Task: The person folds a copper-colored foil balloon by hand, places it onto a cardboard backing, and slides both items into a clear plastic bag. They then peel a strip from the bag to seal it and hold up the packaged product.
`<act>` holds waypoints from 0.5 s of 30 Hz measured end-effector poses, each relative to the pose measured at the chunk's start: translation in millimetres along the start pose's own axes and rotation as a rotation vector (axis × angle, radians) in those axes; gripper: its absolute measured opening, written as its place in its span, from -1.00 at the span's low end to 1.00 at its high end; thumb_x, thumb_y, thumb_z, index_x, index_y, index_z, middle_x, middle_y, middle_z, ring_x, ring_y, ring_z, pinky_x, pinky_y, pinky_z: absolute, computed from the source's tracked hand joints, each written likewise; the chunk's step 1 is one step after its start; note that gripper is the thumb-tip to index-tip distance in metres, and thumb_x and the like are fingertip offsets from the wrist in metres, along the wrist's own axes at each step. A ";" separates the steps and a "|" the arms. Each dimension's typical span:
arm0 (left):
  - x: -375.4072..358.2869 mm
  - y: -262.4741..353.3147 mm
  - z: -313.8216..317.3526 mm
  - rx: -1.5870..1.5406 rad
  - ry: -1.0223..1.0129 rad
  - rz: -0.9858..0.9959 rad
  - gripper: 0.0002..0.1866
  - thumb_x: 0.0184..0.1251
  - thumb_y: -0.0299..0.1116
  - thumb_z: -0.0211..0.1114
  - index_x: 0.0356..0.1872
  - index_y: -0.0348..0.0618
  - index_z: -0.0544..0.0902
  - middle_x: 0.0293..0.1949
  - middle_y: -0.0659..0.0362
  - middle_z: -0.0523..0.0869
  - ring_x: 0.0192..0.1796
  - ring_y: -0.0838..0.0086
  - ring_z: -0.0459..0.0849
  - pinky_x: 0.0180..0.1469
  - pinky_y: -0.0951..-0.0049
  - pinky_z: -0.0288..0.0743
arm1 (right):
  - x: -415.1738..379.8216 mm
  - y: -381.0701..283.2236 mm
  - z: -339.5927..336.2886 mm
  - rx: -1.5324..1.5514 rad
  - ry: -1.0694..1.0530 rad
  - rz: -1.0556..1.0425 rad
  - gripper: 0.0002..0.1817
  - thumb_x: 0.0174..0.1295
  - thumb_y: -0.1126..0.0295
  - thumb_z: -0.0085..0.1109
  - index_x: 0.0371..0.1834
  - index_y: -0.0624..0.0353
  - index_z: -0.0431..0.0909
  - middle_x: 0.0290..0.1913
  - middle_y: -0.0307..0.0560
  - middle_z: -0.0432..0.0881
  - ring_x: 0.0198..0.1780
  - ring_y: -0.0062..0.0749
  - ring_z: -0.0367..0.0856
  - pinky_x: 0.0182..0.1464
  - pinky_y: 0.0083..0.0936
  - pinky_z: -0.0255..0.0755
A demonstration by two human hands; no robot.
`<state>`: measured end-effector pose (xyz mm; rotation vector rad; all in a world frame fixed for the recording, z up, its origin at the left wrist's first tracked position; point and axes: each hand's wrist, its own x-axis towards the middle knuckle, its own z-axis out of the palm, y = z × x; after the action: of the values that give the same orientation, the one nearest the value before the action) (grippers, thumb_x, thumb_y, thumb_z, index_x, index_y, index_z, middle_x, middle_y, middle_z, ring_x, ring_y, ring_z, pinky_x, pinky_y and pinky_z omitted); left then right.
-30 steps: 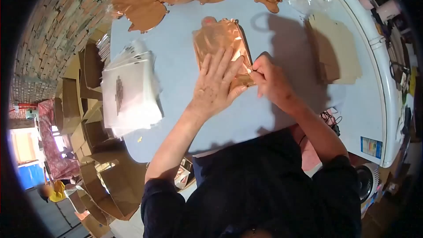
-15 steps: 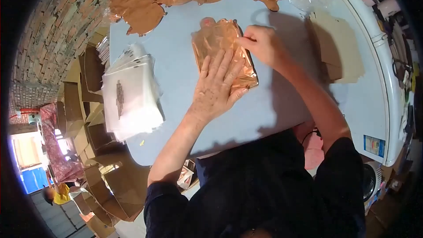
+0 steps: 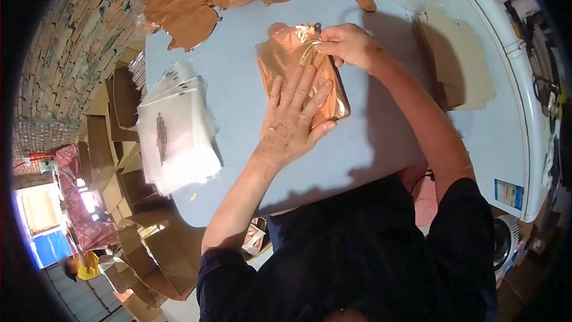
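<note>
Foil packet (image 3: 298,59) lies mid-table (image 3: 381,143), near far edge. Left hand (image 3: 292,122) flat on it, fingers spread, pinning it so it can't slide. Right hand (image 3: 345,45) pinches packet's top corner, fingers closed on foil. Bag stack (image 3: 176,134) left, well apart.

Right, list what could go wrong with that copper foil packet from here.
1. The right hand pinches the far corner of the copper foil packet; thin foil could tear there if pulled hard.
2. The left hand lies flat on the packet, so extra pressure may crease the glossy surface.
3. The stack of clear bags overhangs the table edge; a nudge from the left arm might tip it off.
</note>
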<state>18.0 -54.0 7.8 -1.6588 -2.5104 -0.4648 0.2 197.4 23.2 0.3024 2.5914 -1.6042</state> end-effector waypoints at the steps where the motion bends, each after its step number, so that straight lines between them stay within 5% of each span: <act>1: -0.3 0.1 -0.5 -0.004 -0.001 -0.004 -0.22 0.55 0.25 0.15 0.66 0.13 0.31 0.71 -0.02 0.14 0.73 0.03 0.05 0.70 -0.20 -0.14 | 1.7 3.3 1.5 0.034 0.011 -0.021 -0.76 0.42 0.24 0.32 -0.25 0.22 0.63 -0.44 -0.27 0.62 -0.48 -0.62 0.52 -0.42 -0.57 0.38; 7: -0.4 1.2 -1.8 0.000 -0.010 -0.003 -0.24 0.54 0.24 0.17 0.64 0.17 0.36 0.70 0.00 0.18 0.74 0.02 0.05 0.70 -0.22 -0.14 | -2.2 6.8 4.1 -0.175 0.129 -0.191 -0.76 0.38 0.30 0.36 -0.21 0.28 0.61 -0.42 -0.22 0.65 -0.41 -0.58 0.55 -0.33 -0.46 0.47; 15: 2.8 2.2 -4.3 0.022 -0.060 -0.012 -0.26 0.56 0.27 0.11 0.65 0.26 0.35 0.69 0.07 0.23 0.73 0.03 0.06 0.71 -0.21 -0.17 | -5.9 11.7 19.6 -0.463 0.363 -0.299 -0.79 0.32 0.36 0.37 -0.11 0.21 0.58 -0.25 0.01 0.67 -0.24 -0.10 0.69 -0.20 -0.20 0.55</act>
<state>18.5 -52.1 13.0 -1.6749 -2.5596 -0.3927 7.7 184.2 5.1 0.1898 3.3179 -1.0280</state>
